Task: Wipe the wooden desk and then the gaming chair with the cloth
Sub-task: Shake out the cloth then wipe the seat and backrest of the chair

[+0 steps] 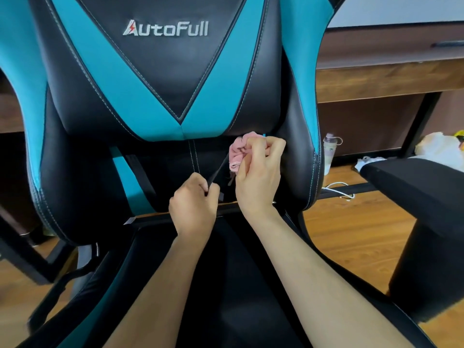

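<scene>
A black and teal gaming chair (105, 79) fills the view, with a lumbar cushion strapped across its backrest. My right hand (258, 177) is closed around a bunched pink cloth (238, 153) and presses it against the backrest just under the cushion's right lower edge. My left hand (194, 204) pinches a black strap (221, 169) that runs down from the cushion, pulling it toward the seat gap. The wooden desk (386, 81) stands behind the chair at the right.
The chair's right armrest (411, 187) juts out at the right. Under the desk stand a drinks bottle (330, 151), a white cable (339, 189) and plastic bags (437, 146) on the wooden floor. The desk's black metal leg (416, 121) is nearby.
</scene>
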### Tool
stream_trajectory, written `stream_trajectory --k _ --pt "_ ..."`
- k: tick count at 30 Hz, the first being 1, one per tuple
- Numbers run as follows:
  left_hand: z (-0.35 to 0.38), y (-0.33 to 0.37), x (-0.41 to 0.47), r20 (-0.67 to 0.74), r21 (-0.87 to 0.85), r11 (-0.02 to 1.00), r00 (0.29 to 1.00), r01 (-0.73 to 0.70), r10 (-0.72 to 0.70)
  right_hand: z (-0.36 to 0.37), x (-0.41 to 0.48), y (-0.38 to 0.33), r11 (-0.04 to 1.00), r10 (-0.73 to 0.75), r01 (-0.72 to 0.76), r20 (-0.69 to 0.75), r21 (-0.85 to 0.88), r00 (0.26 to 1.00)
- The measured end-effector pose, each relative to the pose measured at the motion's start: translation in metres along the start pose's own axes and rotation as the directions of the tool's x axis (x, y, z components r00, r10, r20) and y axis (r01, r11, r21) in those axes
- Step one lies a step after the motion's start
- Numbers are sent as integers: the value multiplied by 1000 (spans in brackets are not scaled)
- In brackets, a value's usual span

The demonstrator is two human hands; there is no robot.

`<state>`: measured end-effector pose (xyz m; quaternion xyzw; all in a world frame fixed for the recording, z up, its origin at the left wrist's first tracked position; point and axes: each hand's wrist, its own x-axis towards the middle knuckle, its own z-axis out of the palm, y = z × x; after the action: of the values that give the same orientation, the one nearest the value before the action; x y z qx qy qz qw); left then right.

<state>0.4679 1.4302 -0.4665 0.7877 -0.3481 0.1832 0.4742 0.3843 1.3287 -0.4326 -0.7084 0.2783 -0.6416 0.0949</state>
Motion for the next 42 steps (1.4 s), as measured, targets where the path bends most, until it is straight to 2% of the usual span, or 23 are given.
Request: stream_trajectory --k 5,8,9,11,12,13,15,18,20,22,25,28,31,32,34,37,39,42 --pt "0 11 -2 -99 -129 992 995 14 -27 13 -10 5 998 -32 35 48 -46 998" --pt "0 12 1 -89 -161 985 993 63 -79 10 -26 14 997 -73 74 194 3 978" --pt "-1 13 1 -88 -173 983 993 69 -85 9 -33 17 995 -97 96 298 20 950" --pt "-3 16 -1 -99 -172 984 994 37 -54 4 -47 20 990 -126 137 518 16 846" --pt "-4 17 -3 -102 -174 985 994 16 -34 3 -51 21 988 -121 156 576 -11 809" --pt "-5 17 -5 -103 -179 984 994 3 -22 2 -50 21 986 -105 161 588 -44 802" --pt "-4 12 -8 -102 -174 985 995 -6 -12 1 -40 16 987 -66 132 514 -93 855" --pt "1 7 -13 -93 -167 986 996 -5 -11 3 -17 8 988 -57 92 254 -127 965" --pt "3 7 -13 -89 -175 984 996 -11 -5 3 -8 7 984 -86 106 137 -142 987" --pt "3 6 -12 -85 -172 985 996 -1 -14 4 -12 14 983 -58 86 167 -165 984" --pt "1 3 -8 -92 -159 987 995 11 -26 4 -37 31 960 98 -17 278 -279 956" --pt "0 7 -6 -93 -157 988 995 11 -26 5 -57 40 870 220 21 425 -493 878" --pt "2 8 -7 -62 -172 984 997 39 -50 1 -60 41 826 323 32 519 -563 791" --pt "3 7 -8 -39 -167 985 997 53 -61 -2 -59 39 842 322 10 517 -540 793" --pt "6 5 -8 9 -133 988 997 75 -75 -7 -50 30 911 255 -56 452 -407 855" --pt "9 1 -5 46 -105 992 997 66 -62 -7 -16 5 986 99 -72 175 -153 980" --pt "8 1 -3 49 -116 992 998 55 -49 -6 2 -7 996 77 -74 50 -57 996" --pt "9 2 -1 100 -117 989 992 90 -78 -3 -13 -2 995 79 -69 138 -73 987"
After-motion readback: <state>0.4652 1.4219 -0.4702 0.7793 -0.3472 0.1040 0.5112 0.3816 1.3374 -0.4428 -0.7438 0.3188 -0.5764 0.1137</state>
